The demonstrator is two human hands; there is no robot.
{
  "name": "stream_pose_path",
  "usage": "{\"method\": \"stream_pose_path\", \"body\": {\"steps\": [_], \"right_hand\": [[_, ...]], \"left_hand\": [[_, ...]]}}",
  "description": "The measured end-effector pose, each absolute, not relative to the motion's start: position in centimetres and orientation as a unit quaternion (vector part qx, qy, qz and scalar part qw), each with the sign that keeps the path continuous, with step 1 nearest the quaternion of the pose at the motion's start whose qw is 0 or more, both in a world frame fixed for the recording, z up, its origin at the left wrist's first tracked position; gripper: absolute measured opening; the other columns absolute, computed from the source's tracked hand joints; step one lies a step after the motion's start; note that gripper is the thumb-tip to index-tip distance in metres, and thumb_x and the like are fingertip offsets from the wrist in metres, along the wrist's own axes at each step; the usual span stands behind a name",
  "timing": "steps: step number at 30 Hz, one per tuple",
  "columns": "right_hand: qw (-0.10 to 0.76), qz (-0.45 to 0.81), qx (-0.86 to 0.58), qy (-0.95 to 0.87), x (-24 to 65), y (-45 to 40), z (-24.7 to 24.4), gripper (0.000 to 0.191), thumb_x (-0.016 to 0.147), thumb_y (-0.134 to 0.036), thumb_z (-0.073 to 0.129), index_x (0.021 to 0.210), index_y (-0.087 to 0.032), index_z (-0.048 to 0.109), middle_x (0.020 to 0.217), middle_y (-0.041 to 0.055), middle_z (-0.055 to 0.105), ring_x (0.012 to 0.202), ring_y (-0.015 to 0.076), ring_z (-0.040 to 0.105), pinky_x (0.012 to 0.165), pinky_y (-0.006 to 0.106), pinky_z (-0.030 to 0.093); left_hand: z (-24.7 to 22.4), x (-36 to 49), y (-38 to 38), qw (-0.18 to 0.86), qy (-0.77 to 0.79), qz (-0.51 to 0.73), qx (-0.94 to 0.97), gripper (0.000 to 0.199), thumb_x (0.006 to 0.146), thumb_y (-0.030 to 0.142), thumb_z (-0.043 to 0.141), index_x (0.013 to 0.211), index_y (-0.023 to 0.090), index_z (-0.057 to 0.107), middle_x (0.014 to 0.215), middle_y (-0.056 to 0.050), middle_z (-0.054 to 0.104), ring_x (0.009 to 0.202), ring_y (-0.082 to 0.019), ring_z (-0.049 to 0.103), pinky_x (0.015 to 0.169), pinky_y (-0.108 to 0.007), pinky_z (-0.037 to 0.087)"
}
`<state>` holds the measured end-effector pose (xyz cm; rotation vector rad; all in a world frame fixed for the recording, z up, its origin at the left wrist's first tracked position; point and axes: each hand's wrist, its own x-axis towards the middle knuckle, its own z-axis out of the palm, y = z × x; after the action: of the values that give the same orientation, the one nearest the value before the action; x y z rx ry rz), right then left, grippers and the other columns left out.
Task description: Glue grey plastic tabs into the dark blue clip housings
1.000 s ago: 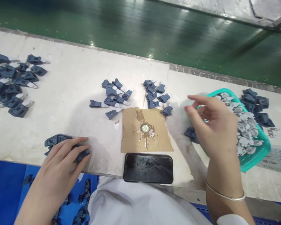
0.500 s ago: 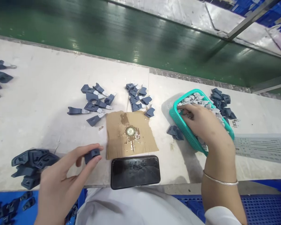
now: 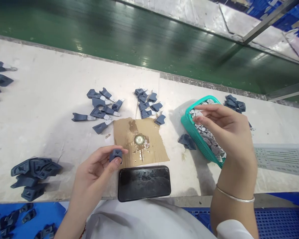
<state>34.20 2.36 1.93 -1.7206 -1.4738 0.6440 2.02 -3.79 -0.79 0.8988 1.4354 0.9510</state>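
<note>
Between the thumb and fingers of my left hand [image 3: 97, 169] is a dark blue-grey plastic part [image 3: 116, 154], its end with a small hole turned up. It is just over the lower left corner of a piece of brown cardboard [image 3: 122, 132]. My right hand [image 3: 221, 127] is raised over a teal plastic basket [image 3: 193, 132], pinching a small light-grey piece [image 3: 197, 114] at its fingertips. The basket holds many similar light-grey pieces [image 3: 210, 141]. On the wet cardboard lies a round disc [image 3: 139, 139] with a dark beaded rim.
A black phone [image 3: 144, 183] lies at the table's front edge. Dark parts with light-grey ends [image 3: 99, 113] lie left of centre, more [image 3: 147, 104] behind the cardboard. Loose dark parts are piled at left [image 3: 36, 172] and beside the basket [image 3: 186, 141]. A printed sheet [image 3: 281, 159] lies at right.
My left hand has moved right with the dark part, to the cardboard's edge. My right hand has lifted out of the basket with a light-grey piece in its fingertips.
</note>
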Motion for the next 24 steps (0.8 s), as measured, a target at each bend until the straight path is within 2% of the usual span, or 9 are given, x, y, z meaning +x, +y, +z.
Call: {"method": "stream_pose_path", "body": {"steps": [2, 5, 9, 13, 15, 20, 22, 24], "right_hand": [[0.406, 0.289, -0.648, -0.576, 33.1, 2.3, 2.2, 0.017, 0.084, -0.025, 0.079, 0.100, -0.026, 0.082, 0.084, 0.0033, 0.075, 0.079, 0.0200, 0.071, 0.076, 0.038, 0.061], [0.420, 0.370, -0.598, -0.574, 31.4, 2.4, 2.3, 0.014, 0.086, -0.032, 0.080, 0.099, -0.028, 0.080, 0.083, 0.0014, 0.075, 0.076, 0.0200, 0.072, 0.074, 0.039, 0.063], [0.418, 0.510, -0.526, -0.537, 29.5, 2.8, 1.9, 0.016, 0.090, -0.041, 0.079, 0.099, -0.028, 0.074, 0.080, 0.0007, 0.076, 0.074, 0.0209, 0.075, 0.071, 0.039, 0.066], [0.399, 0.585, -0.491, -0.508, 28.1, 3.3, 0.6, 0.020, 0.096, -0.039, 0.075, 0.113, -0.028, 0.076, 0.091, 0.0017, 0.082, 0.088, 0.0197, 0.080, 0.080, 0.035, 0.067], [0.397, 0.597, -0.491, -0.495, 27.6, 3.3, -0.1, 0.020, 0.095, -0.040, 0.076, 0.110, -0.026, 0.078, 0.092, 0.0031, 0.083, 0.087, 0.0188, 0.080, 0.079, 0.033, 0.066], [0.392, 0.593, -0.516, -0.478, 26.6, 3.0, -1.4, 0.023, 0.090, -0.044, 0.081, 0.095, -0.022, 0.075, 0.071, -0.0006, 0.074, 0.062, 0.0131, 0.066, 0.059, 0.026, 0.054], [0.381, 0.575, -0.528, -0.495, 26.1, 2.6, -1.8, 0.023, 0.091, -0.044, 0.080, 0.095, -0.022, 0.075, 0.070, -0.0017, 0.069, 0.061, 0.0124, 0.061, 0.056, 0.025, 0.048], [0.371, 0.544, -0.536, -0.529, 25.7, 2.2, -2.2, 0.019, 0.093, -0.041, 0.077, 0.096, -0.022, 0.074, 0.074, -0.0009, 0.069, 0.066, 0.0137, 0.061, 0.059, 0.027, 0.047]], "left_hand": [[-1.1, 2.0, -3.8, 0.575, 0.596, 0.402, 0.391, 0.018, 0.092, 0.038, 0.077, 0.103, 0.024, 0.078, 0.101, -0.006, 0.083, 0.090, -0.022, 0.076, 0.085, -0.032, 0.065], [-1.8, 2.1, -3.7, 0.601, 0.553, 0.417, 0.398, 0.017, 0.095, 0.035, 0.074, 0.106, 0.023, 0.078, 0.099, -0.006, 0.082, 0.072, -0.016, 0.073, 0.067, -0.026, 0.064], [-2.6, 2.3, -3.7, 0.629, 0.514, 0.434, 0.389, 0.014, 0.098, 0.033, 0.073, 0.107, 0.024, 0.078, 0.101, -0.005, 0.081, 0.087, -0.017, 0.076, 0.078, -0.026, 0.068], [-2.7, 2.6, -3.7, 0.647, 0.511, 0.419, 0.381, 0.015, 0.098, 0.034, 0.072, 0.108, 0.024, 0.078, 0.108, -0.006, 0.080, 0.092, -0.018, 0.077, 0.084, -0.030, 0.069], [-2.4, 3.0, -3.7, 0.645, 0.519, 0.420, 0.374, 0.015, 0.098, 0.033, 0.072, 0.106, 0.023, 0.079, 0.108, -0.006, 0.080, 0.093, -0.018, 0.076, 0.086, -0.030, 0.069], [-1.7, 3.6, -3.8, 0.635, 0.545, 0.412, 0.360, 0.015, 0.099, 0.031, 0.069, 0.106, 0.022, 0.078, 0.103, -0.006, 0.079, 0.093, -0.019, 0.075, 0.083, -0.028, 0.066], [-1.9, 3.6, -3.8, 0.638, 0.550, 0.401, 0.361, 0.016, 0.099, 0.032, 0.068, 0.108, 0.022, 0.077, 0.101, -0.006, 0.079, 0.093, -0.019, 0.075, 0.080, -0.027, 0.065], [-2.3, 3.5, -3.8, 0.637, 0.541, 0.400, 0.376, 0.017, 0.099, 0.034, 0.068, 0.110, 0.023, 0.076, 0.100, -0.005, 0.080, 0.093, -0.018, 0.076, 0.079, -0.025, 0.065]]}}
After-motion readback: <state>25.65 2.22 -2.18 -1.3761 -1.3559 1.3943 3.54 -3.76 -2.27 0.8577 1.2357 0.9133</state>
